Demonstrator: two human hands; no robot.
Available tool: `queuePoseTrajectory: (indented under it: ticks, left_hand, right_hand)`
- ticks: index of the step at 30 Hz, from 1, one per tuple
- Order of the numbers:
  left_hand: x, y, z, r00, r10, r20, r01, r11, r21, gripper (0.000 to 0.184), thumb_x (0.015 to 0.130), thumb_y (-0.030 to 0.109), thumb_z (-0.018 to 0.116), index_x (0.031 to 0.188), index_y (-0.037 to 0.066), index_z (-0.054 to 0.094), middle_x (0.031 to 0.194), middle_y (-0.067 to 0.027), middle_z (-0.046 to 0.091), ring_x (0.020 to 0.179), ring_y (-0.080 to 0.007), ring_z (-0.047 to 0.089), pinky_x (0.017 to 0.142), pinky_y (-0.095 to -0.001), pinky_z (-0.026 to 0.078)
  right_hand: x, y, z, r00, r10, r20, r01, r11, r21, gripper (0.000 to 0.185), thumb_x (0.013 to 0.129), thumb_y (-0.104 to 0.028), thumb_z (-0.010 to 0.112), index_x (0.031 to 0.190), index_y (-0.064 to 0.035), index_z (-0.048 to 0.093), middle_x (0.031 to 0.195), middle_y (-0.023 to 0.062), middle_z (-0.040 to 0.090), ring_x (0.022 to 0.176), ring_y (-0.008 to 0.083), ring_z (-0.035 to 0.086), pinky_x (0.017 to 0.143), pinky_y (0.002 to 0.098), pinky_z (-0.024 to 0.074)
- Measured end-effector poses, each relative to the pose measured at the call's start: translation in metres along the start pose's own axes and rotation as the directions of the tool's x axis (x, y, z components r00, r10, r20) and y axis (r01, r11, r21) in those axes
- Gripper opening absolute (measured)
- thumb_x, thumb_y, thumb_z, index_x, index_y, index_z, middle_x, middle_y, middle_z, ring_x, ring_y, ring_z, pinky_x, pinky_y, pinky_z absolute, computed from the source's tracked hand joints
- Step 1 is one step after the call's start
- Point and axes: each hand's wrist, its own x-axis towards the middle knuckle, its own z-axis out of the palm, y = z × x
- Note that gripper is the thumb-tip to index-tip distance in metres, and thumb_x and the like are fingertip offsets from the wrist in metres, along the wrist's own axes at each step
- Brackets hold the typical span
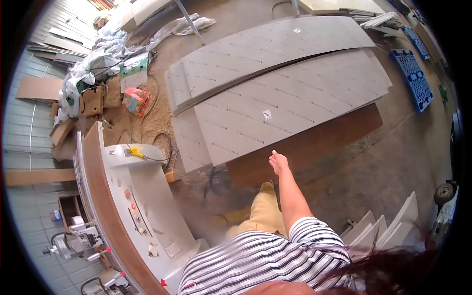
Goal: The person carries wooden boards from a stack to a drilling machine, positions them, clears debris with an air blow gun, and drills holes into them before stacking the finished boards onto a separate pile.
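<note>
My right hand [279,162] hangs in front of my body with its fingers loosely curled together, and nothing shows in it. Behind it in the picture lies a brown panel [339,132], partly covered by large grey sheets [295,98] printed with rows of small marks. A small white label [267,115] sticks to the nearer sheet. I cannot tell whether the hand touches the panel; it appears apart from it. My left hand is out of view.
To the left stands a long machine with a white bed [147,187] and a yellow air gun [136,152] on it. Plastic wrap [98,64] and sawdust lie beyond. A blue pallet [415,81] lies at right; pale boards [398,221] stand at lower right.
</note>
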Motion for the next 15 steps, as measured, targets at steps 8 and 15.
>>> queuePoseTrajectory:
  ticks: [8, 15]
  left_hand:
    - [-0.025, 0.045, 0.01, 0.992, -0.122, -0.037, 0.12, 0.991, -0.063, 0.02, 0.082, 0.021, 0.054, 0.093, 0.004, 0.058, 0.078, -0.0112, 0.061, 0.073, -0.0196, 0.059, 0.067, -0.0315, 0.048]
    - [0.008, 0.06, 0.018, 0.984, 0.146, -0.099, -0.153, 0.986, -0.068, 0.018, 0.081, 0.019, 0.055, 0.092, 0.005, 0.058, 0.076, -0.0109, 0.06, 0.071, -0.0199, 0.058, 0.066, -0.0316, 0.048]
  right_hand:
    - [0.084, -0.038, 0.033, 0.966, -0.039, -0.254, 0.111, 0.956, 0.273, 0.033, 0.086, -0.011, 0.057, 0.113, -0.0018, 0.041, 0.108, 0.0142, 0.053, 0.094, 0.0297, 0.056, 0.083, 0.0545, 0.0453]
    - [0.02, -0.048, 0.011, 0.963, -0.143, -0.23, 0.158, 0.986, 0.052, 0.035, 0.086, -0.015, 0.058, 0.112, -0.0046, 0.038, 0.108, 0.0127, 0.051, 0.094, 0.0285, 0.055, 0.08, 0.0548, 0.0473]
